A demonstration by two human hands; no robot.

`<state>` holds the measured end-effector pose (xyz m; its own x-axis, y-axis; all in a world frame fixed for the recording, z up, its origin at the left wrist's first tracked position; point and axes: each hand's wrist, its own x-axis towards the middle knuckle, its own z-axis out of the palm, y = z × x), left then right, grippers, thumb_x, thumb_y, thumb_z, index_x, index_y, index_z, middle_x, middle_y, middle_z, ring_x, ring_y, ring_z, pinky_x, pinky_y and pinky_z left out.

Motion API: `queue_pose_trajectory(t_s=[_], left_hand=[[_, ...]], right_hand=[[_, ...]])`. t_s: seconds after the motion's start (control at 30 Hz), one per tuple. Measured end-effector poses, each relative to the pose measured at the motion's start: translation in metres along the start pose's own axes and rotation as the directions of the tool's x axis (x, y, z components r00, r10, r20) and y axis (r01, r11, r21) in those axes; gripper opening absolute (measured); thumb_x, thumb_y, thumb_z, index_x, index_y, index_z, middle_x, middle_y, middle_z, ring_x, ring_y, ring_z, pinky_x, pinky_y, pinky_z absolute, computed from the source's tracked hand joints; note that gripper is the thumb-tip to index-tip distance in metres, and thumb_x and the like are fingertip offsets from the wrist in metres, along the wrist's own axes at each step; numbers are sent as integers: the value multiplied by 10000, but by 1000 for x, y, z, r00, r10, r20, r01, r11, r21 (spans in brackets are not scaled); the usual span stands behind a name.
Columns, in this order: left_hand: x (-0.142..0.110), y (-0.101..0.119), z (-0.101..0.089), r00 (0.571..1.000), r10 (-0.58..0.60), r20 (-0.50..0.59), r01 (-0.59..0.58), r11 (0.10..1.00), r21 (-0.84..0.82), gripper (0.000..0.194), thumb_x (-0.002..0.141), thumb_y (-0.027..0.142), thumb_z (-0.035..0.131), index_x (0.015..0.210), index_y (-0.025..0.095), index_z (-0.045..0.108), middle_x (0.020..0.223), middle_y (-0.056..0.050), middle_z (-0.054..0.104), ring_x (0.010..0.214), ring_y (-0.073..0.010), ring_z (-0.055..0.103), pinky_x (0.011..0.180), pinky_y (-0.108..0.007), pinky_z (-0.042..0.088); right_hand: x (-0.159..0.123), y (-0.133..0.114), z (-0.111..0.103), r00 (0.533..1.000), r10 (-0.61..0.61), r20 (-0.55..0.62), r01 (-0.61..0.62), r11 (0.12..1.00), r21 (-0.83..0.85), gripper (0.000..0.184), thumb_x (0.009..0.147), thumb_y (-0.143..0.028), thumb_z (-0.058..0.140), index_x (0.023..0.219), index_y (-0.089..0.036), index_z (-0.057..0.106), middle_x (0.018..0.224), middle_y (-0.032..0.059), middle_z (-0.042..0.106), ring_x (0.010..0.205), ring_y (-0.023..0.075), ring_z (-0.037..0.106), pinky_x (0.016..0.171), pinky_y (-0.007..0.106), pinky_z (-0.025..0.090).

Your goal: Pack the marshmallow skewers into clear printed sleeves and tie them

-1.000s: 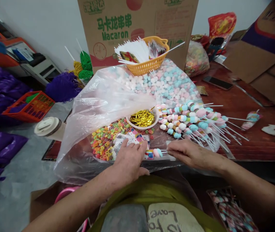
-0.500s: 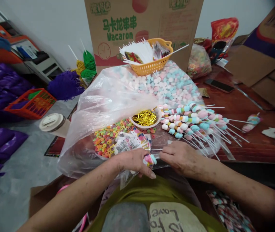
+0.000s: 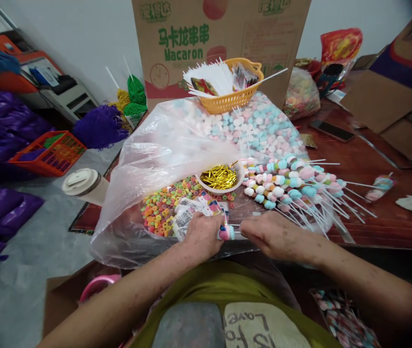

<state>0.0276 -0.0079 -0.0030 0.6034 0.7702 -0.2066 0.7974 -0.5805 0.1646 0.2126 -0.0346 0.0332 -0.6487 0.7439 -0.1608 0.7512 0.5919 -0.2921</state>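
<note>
Candy skewer held at near edge of table, below white bowl of gold ties. Its candy end is gripped by left hand, fingers closed round it; its stick is pinched in right hand. Printed wrappers lie just beyond left hand; finished skewers are heaped far right of bowl.

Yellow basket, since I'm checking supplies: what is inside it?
White sticks and some small packets lie in the yellow basket. They cover its bottom, so anything underneath cannot be seen.
</note>
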Motion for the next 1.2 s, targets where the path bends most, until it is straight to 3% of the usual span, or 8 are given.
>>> queue_pose_trajectory(t_s=[0.2,0.27,0.33,0.53,0.6,0.73,0.9,1.2], left_hand=[[-1,-1,-12,999,35,38,-33,999,-41,363,725,342,577,1024,140,534,890,-104,676,855,-276,610,827,-387,382],[-3,-16,-26,981,68,184,-37,985,-169,598,611,527,664,1060,156,528,908,-89,661,844,-286,597,737,-350,416],[-4,-33,-36,899,195,392,-52,937,-346,552,573,587,669,929,173,590,821,-46,645,760,-240,591,626,-282,415],[-3,-35,-28,763,495,415,114,530,-841,482,573,360,740,981,173,564,731,28,605,645,-132,546,606,-226,413],[-5,-25,-23,803,425,419,153,532,-833,339,614,336,702,877,160,579,645,49,566,580,-110,512,562,-212,397],[-13,-18,-23,978,76,196,36,858,-512,214,688,334,608,826,171,587,683,20,601,660,-152,546,638,-251,407],[-18,-18,-19,994,67,-87,-70,997,-29,148,718,239,528,827,160,590,808,-85,662,810,-240,597,831,-371,369],[-3,-2,-10,981,132,145,-49,882,-470,343,705,492,578,860,192,634,752,-8,657,711,-181,594,579,-222,390]], right_hand=[[-1,4,24,989,-20,-149,-5,986,-167,149,763,-99,436,759,-164,570,678,31,586,534,127,432,510,293,146],[-8,10,21,972,-90,-218,38,972,-234,143,758,-92,438,738,-167,559,667,28,566,538,128,421,522,295,161],[-16,15,15,946,-182,-267,101,951,-293,159,770,-84,423,716,-170,546,643,22,542,548,132,413,541,299,184],[-23,9,5,849,-370,-378,210,892,-400,212,822,-69,366,758,-169,542,598,8,515,568,139,407,586,300,225],[-23,6,5,876,-335,-348,187,899,-395,199,798,-65,380,732,-171,535,595,13,523,555,139,407,576,301,219],[-27,5,4,951,-207,-228,125,936,-328,173,695,-41,423,688,-173,534,591,26,547,502,133,403,528,302,176],[-22,-1,-1,988,-90,-129,71,986,-148,137,720,-76,440,715,-165,545,641,29,577,524,125,440,502,285,166],[11,-9,10,961,-195,-197,184,980,-76,137,794,-135,454,758,-151,585,709,44,599,579,134,455,531,275,233]])
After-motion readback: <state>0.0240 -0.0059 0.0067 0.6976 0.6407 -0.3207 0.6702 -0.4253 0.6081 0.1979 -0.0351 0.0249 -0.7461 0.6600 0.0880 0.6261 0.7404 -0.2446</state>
